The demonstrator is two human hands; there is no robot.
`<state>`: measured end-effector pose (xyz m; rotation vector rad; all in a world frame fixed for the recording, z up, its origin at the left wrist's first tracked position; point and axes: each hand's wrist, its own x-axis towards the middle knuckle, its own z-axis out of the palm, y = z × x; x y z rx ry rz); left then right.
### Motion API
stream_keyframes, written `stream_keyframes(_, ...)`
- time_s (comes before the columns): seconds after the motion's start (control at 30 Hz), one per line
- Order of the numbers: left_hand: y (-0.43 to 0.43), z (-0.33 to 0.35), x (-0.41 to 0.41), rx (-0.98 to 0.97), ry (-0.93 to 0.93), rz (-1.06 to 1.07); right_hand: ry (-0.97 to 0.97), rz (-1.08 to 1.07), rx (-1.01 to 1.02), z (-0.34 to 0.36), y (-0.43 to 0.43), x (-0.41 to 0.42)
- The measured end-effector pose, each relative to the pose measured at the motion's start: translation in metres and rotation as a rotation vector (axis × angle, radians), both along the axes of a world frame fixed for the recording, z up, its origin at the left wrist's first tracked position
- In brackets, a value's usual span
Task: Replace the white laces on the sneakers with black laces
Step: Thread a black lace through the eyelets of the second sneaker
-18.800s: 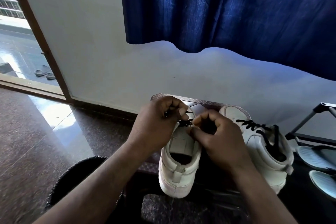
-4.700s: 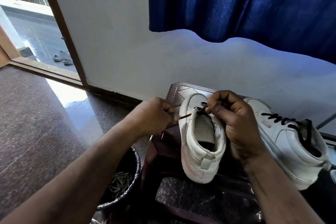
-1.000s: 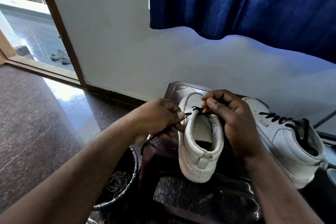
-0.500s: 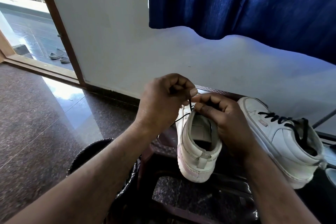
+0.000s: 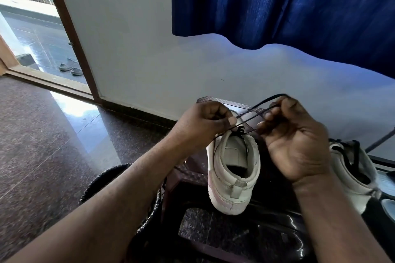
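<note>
Black lace (image 5: 240, 130) is being pinched by the curled fingers (image 5: 232, 121) of the left hand (image 5: 201, 126) and the fingertips of the right hand (image 5: 297, 145), its strands stretching between them just above the near sneaker (image 5: 233, 168) on the stool (image 5: 190, 175). Lacing is seemingly finishing at the top eyelets; tying off evenly is likely coming next.

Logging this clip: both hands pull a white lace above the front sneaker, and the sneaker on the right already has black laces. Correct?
No: the head view shows the lace is black, not white. The left hand and right hand pull it above the front sneaker; the right sneaker has black laces.
</note>
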<state>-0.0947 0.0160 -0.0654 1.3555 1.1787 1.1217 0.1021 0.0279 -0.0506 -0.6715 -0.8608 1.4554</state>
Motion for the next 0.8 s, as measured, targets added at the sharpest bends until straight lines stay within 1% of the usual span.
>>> stream_keyframes(0.1, -0.002, 0.003, 0.002, -0.032, 0.08, -0.024, 0.13, -0.027, 0.067, 0.006, 0.004, 0.015)
stream_keyframes(0.17, -0.001, 0.003, 0.004, -0.055, 0.08, -0.031, 0.164, -0.052, 0.119, 0.009, 0.006, 0.024)
stream_keyframes(0.27, -0.002, 0.006, 0.006, -0.096, 0.049, -0.059, 0.178, -0.065, 0.146, 0.009, 0.006, 0.028)
stream_keyframes(0.4, -0.005, 0.009, 0.009, -0.11, -0.003, -0.083, 0.21, -0.047, 0.12, 0.004, 0.005, 0.026)
stream_keyframes(0.47, -0.006, 0.01, 0.009, -0.082, -0.037, -0.07, 0.18, -0.074, 0.029, 0.002, 0.006, 0.022)
stream_keyframes(0.5, -0.005, 0.011, 0.009, -0.07, -0.071, -0.06, 0.109, -0.105, -0.047, 0.001, 0.006, 0.019)
stream_keyframes(0.53, -0.005, 0.012, 0.009, -0.058, -0.107, -0.054, -0.012, -0.14, -0.137, -0.001, 0.007, 0.015)
stream_keyframes(0.57, -0.006, 0.013, 0.009, -0.044, -0.139, -0.054, -0.176, -0.162, -0.219, -0.004, 0.007, 0.013)
stream_keyframes(0.63, -0.006, 0.016, 0.008, -0.028, -0.188, -0.05, -0.515, -0.132, -0.311, -0.011, 0.007, 0.01)
stream_keyframes(0.7, -0.007, 0.018, 0.007, -0.03, -0.231, -0.032, -0.811, -0.058, -0.308, -0.015, 0.008, 0.012)
stream_keyframes(0.8, -0.007, 0.018, 0.006, -0.021, -0.244, -0.008, -1.283, -0.039, -0.19, -0.011, 0.006, 0.013)
